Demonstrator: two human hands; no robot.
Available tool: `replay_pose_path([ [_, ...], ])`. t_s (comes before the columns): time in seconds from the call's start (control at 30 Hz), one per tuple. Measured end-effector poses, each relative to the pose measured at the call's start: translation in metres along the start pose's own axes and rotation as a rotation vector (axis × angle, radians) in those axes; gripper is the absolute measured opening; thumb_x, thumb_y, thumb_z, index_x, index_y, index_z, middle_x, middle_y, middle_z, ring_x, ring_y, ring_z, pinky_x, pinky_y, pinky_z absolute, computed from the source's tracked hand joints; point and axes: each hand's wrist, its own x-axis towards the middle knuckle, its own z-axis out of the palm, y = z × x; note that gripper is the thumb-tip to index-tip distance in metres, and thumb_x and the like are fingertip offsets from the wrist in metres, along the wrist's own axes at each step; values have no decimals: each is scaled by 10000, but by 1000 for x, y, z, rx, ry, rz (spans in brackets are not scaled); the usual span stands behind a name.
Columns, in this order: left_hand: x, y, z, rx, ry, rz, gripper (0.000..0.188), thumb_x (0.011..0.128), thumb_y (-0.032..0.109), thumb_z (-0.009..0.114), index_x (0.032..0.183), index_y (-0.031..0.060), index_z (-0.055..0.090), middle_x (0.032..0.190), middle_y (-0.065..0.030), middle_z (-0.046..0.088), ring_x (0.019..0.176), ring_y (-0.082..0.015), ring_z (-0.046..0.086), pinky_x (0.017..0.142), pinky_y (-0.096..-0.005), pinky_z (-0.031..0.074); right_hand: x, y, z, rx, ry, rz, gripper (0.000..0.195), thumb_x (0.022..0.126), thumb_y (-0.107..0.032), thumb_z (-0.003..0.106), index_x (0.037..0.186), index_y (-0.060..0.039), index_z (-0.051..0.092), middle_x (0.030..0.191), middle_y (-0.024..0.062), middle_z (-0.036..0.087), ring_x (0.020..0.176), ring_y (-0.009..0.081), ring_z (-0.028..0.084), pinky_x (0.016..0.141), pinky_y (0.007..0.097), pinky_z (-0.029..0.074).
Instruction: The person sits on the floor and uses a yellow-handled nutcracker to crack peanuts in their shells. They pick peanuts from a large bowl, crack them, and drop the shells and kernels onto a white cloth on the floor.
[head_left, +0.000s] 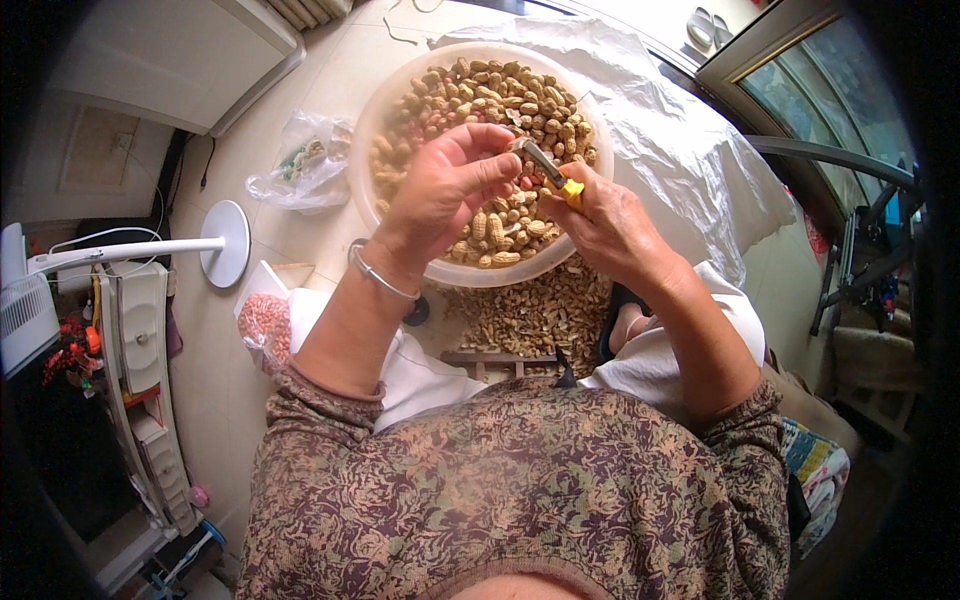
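Note:
Over a round, translucent plastic basin (364, 180), both hands are raised close together. My right hand (600, 214) grips pliers (541, 163) by their yellow handle, the metal jaws pointing up and left. At the jaw tips is a small brownish piece, probably a peanut, which the thumb and index finger of my left hand (465, 169) touch or pinch. A metal bangle (382, 276) circles my left wrist. Unshelled peanuts (495, 229) fill much of the basin, with reddish shelled kernels (439, 120) among them at the left and middle.
Broken peanut shells (532, 319) lie beneath the basin's near edge. A clear bag of reddish kernels (265, 326) stands by my left leg, and another plastic bag (304, 169) lies left of the basin. White sheeting (667, 157) spreads at the right. A white round stand base (225, 244) is further left.

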Motion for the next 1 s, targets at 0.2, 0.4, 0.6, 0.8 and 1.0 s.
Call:
replay_pose_path([
  [0.2,9,-7,-19,38,43,29,226,904,105,667,1101,21,594,921,-27,648,770,-92,587,694,-220,509,-2,4,3,-82,0,-105,275,935,-258,621,1088,-38,558,816,156,644,735,253,643,653,388,487],
  [0.4,5,-6,2,47,-51,111,227,920,179,651,1090,38,597,887,-11,632,746,-72,563,644,-186,480,1,-5,-2,274,-204,55,284,937,-282,608,1035,-19,562,761,78,601,681,172,604,593,333,492],
  [0.6,11,-6,-13,-164,53,-6,194,953,184,606,1063,25,621,889,-21,652,713,-53,554,609,-181,481,-2,-8,-4,212,-378,103,324,940,-301,616,1093,-22,556,702,20,574,579,96,558,538,267,486],
  [0.8,15,2,-29,813,175,211,244,960,138,589,1147,-7,646,965,-43,682,766,-74,612,657,-183,500,-1,2,-10,265,-257,115,268,948,-282,607,1059,-41,572,740,4,586,606,80,568,519,240,487],
  [1.0,13,5,-33,1335,268,472,234,939,112,603,1130,-13,657,1001,-69,676,900,-116,638,787,-246,526,2,-1,-18,326,-161,118,312,956,-295,521,1032,-4,608,871,102,622,779,181,610,695,351,505],
])
